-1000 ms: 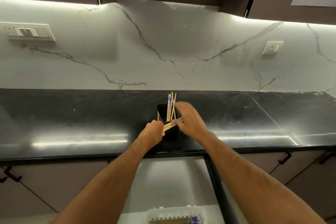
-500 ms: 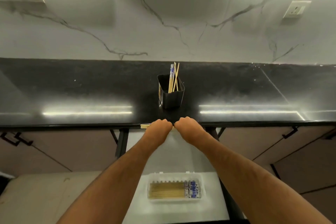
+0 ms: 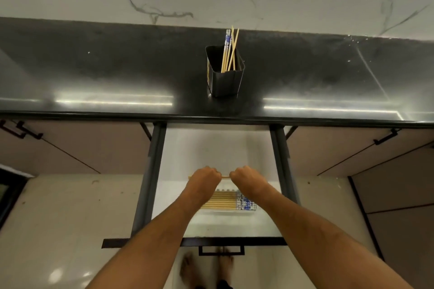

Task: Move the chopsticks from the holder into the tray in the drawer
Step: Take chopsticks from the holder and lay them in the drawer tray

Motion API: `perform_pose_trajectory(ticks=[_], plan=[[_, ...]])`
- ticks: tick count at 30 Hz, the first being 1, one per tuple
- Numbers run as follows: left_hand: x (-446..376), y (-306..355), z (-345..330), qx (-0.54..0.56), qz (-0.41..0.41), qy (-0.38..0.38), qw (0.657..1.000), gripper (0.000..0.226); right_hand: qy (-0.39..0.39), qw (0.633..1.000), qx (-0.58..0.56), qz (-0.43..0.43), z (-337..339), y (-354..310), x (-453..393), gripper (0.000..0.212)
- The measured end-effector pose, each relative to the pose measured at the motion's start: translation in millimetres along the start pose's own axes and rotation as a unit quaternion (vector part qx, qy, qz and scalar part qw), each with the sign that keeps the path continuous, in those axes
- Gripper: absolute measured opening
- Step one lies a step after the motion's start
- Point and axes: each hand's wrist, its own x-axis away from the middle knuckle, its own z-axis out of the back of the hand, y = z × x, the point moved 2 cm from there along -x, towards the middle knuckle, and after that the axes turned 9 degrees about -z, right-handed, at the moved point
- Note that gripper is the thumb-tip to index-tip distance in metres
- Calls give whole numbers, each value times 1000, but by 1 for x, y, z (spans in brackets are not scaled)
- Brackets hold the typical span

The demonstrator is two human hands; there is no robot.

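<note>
Hands: left hand and right hand are seen closed into fists side by side above the open drawer, a chopstick gripped level between them; only a short length between the fists and a tip past the left fist can be seen.
Arms: both forearms are stretched forward and down from the lower edge, wrists close together, knuckles turned away from the camera.
Counter: the black counter is pictured above the drawer, with the holder standing near its front edge.
Drawer: the tray is set on the drawer floor, just beneath and nearer than the hands.
Holder: a few chopsticks are left leaning upright inside, some plain, one or two with blue-patterned tops.
Tray: a row of chopsticks is laid flat and parallel, patterned ends to the right.
Handling: the sticks are judged light, stiff, thin and smooth, so apt to roll or slip; a hold near both ends, as shown, is judged best for keeping the piece level while it is lowered alongside the row.
</note>
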Motion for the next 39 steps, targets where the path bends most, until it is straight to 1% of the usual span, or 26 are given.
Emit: perform_pose_trajectory(ticks=[3,11,21,27,31,36,39], plan=[[5,7,-17,13,12,-25,1000,24,-12,1000,-13,-5,-18,-6,4,10],[9,17,-55,35,38,-72,996,31,-18,999,-36,-17,-63,-12,4,16],[-1,8,-88,25,45,-83,995,35,-21,998,-47,-20,-97,-14,-16,31],[-11,5,-99,19,49,-84,995,35,-8,999,-42,-33,-105,-14,-18,31],[-9,6,-105,28,60,-77,995,44,-2,999,-31,-30,-108,-10,-15,33],[-6,4,-103,34,82,-75,993,50,-12,999,-9,-33,-103,-3,-11,35],[-5,3,-101,40,95,-77,992,48,-18,999,-7,-34,-103,-2,-12,33]])
